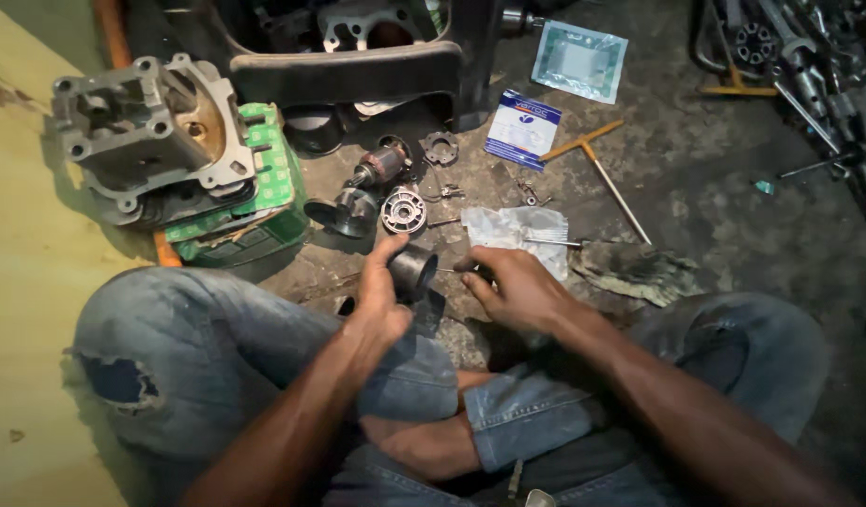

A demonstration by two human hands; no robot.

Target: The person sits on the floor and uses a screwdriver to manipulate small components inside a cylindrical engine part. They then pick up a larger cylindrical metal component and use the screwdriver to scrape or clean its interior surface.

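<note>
My left hand point(381, 300) grips a black cylindrical motor housing point(414, 270), its open end facing right. My right hand point(513, 286) pinches a thin metal tool point(446, 271) whose tip points into the housing. Both hands hover above my crossed, denim-clad legs. Just beyond them on the floor lie a motor armature point(378, 169), a round silver end cap point(403, 210) and a dark funnel-shaped part point(344, 212).
A grey engine cylinder block point(146, 131) sits on a green box point(269, 178) at the left. A clear plastic bag point(513, 230), a blue-white packet point(522, 129), a T-handle wrench point(602, 169), a dirty rag point(635, 272) and a tool pile point(799, 56) lie on the concrete.
</note>
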